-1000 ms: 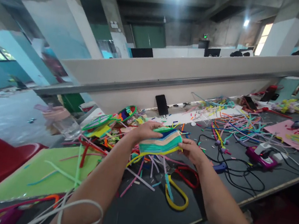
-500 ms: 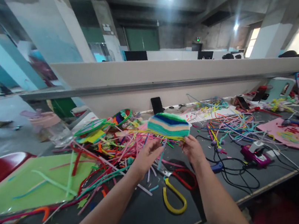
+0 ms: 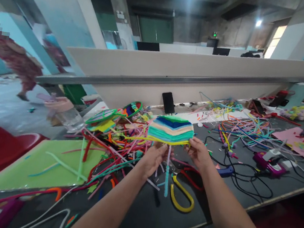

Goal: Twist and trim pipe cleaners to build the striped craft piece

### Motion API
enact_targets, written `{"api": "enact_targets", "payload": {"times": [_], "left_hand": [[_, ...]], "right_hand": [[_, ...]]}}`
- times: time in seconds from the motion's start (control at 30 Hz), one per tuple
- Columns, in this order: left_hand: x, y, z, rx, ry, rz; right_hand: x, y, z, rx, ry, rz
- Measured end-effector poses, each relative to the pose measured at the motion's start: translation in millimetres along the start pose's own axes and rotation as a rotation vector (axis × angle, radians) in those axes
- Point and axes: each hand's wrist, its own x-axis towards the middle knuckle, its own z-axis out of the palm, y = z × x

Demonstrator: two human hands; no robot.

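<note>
A striped pipe-cleaner piece (image 3: pixel 171 129), with bands of green, navy, peach, teal and yellow, is held up above the dark table. My right hand (image 3: pixel 198 151) pinches its lower right corner. Beneath the lower edge, my left hand (image 3: pixel 154 160) closes its fingers at the base of a lilac and light-blue stem (image 3: pixel 167 177) that hangs down. Some left fingertips are hidden behind the piece. Loose yellow pipe cleaners (image 3: pixel 134 138) stick out from its left side. Scissors with one yellow and one red handle (image 3: pixel 181 200) lie just below, between my forearms.
Tangled pipe cleaners (image 3: pixel 112 150) spread to the left, beside a green sheet (image 3: pixel 63 154). A black phone (image 3: pixel 168 102) leans at the divider. On the right are a purple power strip (image 3: pixel 268 164), black cables and a blue-handled tool (image 3: pixel 225 171). A person (image 3: pixel 18 56) is at far left.
The striped piece has tilted to show more of its face, and its stem now hangs in plain view. My left hand has come up against the lower edge. The camera view has shifted.
</note>
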Motion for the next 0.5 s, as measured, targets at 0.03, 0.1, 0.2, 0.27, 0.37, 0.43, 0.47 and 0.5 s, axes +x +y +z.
{"api": "enact_targets", "payload": {"times": [0.03,0.1,0.2,0.27,0.37,0.43,0.47,0.5], "left_hand": [[0,-3,-0.7,-0.038,-0.021,-0.053],[3,-8,-3.4,-0.073,0.035,-0.097],[8,-14,-8.5,-0.088,0.148,-0.092],[10,-17,-11.0,-0.107,0.170,-0.081],[13,-21,-13.2,-0.112,0.167,-0.045],[14,-23,-14.3,-0.097,0.163,-0.019],[14,-25,-14.9,-0.090,0.161,-0.006],[14,-26,-15.5,-0.082,0.160,0.008]], "right_hand": [[0,3,1,-0.023,-0.022,0.041],[-1,5,2,-0.065,-0.061,0.127],[-1,4,1,-0.116,-0.071,0.208],[-1,2,0,-0.143,-0.021,0.229],[-1,0,-1,-0.243,0.065,0.200],[0,2,0,-0.364,0.051,0.147],[1,4,2,-0.424,0.024,0.119],[1,5,3,-0.487,-0.016,0.086]]}}
